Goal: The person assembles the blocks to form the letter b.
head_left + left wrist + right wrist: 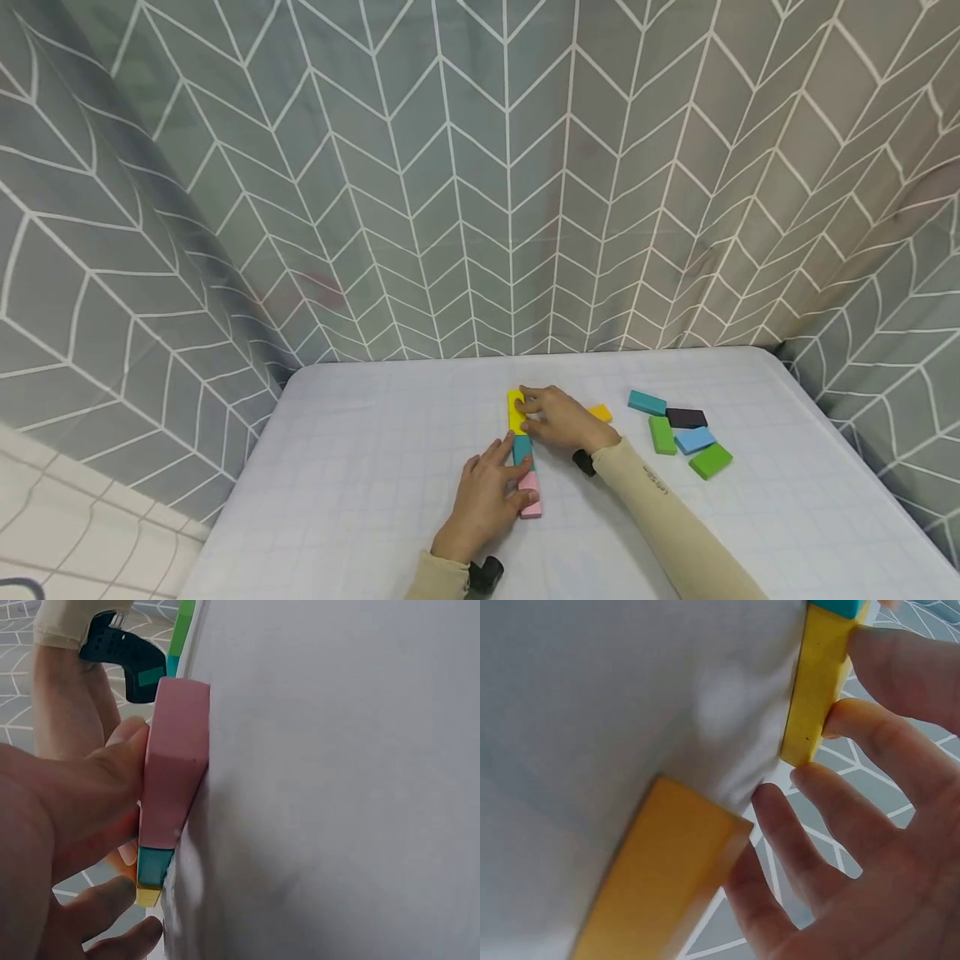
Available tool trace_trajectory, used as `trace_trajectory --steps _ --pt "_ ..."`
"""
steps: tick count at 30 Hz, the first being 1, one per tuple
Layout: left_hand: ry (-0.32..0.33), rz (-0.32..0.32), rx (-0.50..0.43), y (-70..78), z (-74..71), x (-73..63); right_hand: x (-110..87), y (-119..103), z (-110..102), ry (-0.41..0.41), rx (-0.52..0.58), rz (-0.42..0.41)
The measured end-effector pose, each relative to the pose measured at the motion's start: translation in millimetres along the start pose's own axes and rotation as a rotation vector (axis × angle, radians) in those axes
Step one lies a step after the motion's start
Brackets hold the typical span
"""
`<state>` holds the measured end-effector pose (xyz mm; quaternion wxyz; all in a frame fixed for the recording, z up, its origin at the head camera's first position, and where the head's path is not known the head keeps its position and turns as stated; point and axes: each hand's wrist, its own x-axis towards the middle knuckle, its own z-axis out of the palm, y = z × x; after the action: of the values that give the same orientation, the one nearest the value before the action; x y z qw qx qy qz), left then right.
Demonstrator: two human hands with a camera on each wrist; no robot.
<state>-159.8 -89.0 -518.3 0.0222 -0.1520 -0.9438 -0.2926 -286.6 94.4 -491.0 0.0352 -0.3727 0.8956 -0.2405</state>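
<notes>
A row of blocks runs away from me on the table: a pink block [531,510] nearest, a teal block [521,448] in the middle, a yellow block [514,417] at the far end. My left hand [483,500] lies at the row's left side, thumb on the pink block [174,787] and a finger reaching over the teal one. My right hand [561,418] comes from the right, thumb and index fingertips touching the yellow block [814,694]; its other fingers are spread. Partly hidden behind this hand is an orange block [601,412], large in the right wrist view.
To the right lie a teal block [647,402], a black block [686,417], a blue block [694,440] and two green blocks, one upright in view [662,436], one slanted [711,461]. The white-covered table [360,467] ends at a patterned curtain [480,208].
</notes>
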Motion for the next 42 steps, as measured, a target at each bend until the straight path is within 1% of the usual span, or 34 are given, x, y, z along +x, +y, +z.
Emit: trace_trajectory --steps 8,16,21,25,27,29,32,34,37,40,42 --pt "-0.008 0.002 -0.039 -6.3 -0.1 2.0 -2.2 5 7 0.017 0.022 0.047" --pt "-0.013 0.01 -0.034 -7.3 0.0 3.1 -9.5 8 12 0.048 0.052 0.038" --pt "-0.016 0.007 -0.028 -5.5 -0.4 3.8 -12.7 7 9 0.039 0.072 0.045" --pt "-0.017 -0.002 -0.016 -4.5 -0.9 3.7 -15.1 7 2 0.021 0.118 0.116" --pt "-0.018 -0.006 -0.008 -4.0 -1.3 3.8 -17.7 11 -6 0.047 0.125 0.179" --pt "-0.022 -0.014 -0.008 -3.3 -1.8 3.8 -21.7 17 -17 0.09 0.098 0.239" --pt "-0.023 -0.024 -0.014 -2.4 -2.4 3.7 -31.1 27 -36 0.15 0.017 0.339" --pt "-0.024 -0.026 -0.018 -2.5 -2.4 3.5 -38.9 32 -46 0.156 -0.025 0.4" --pt "-0.021 -0.007 -0.006 -2.5 -2.3 3.2 -49.4 37 -55 0.125 -0.064 0.483" --pt "-0.021 0.013 0.012 -2.3 -1.9 2.9 -55.4 38 -57 0.066 -0.059 0.52" --pt "-0.022 0.022 0.016 -1.7 -1.7 3.2 -56.5 37 -56 0.043 -0.055 0.531"
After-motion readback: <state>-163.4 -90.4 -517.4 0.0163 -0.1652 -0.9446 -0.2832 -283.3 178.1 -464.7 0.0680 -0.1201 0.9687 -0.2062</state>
